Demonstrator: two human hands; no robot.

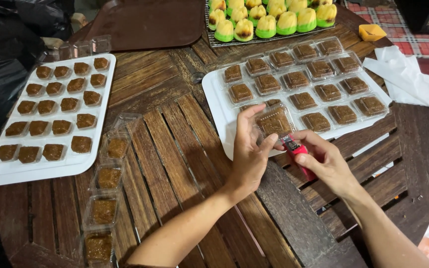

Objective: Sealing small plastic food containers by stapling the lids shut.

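Head view: left hand [248,158] pinching clear lidded brown-cake pack [274,121] at table [184,149] centre, right hand [326,161] at 3 o'clock gripping small red stapler [295,149] touching pack's edge, w/ white tray [214,94] at 12.

Round table [184,149] of dark wooden slats — red checked cloth [413,34] beyond, black plastic bags [6,54] alongside

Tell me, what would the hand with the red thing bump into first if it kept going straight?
Probably the small clear box of brown cake that the left hand holds: the right hand aims its red stapler at that box's edge. Depth is hard to judge.
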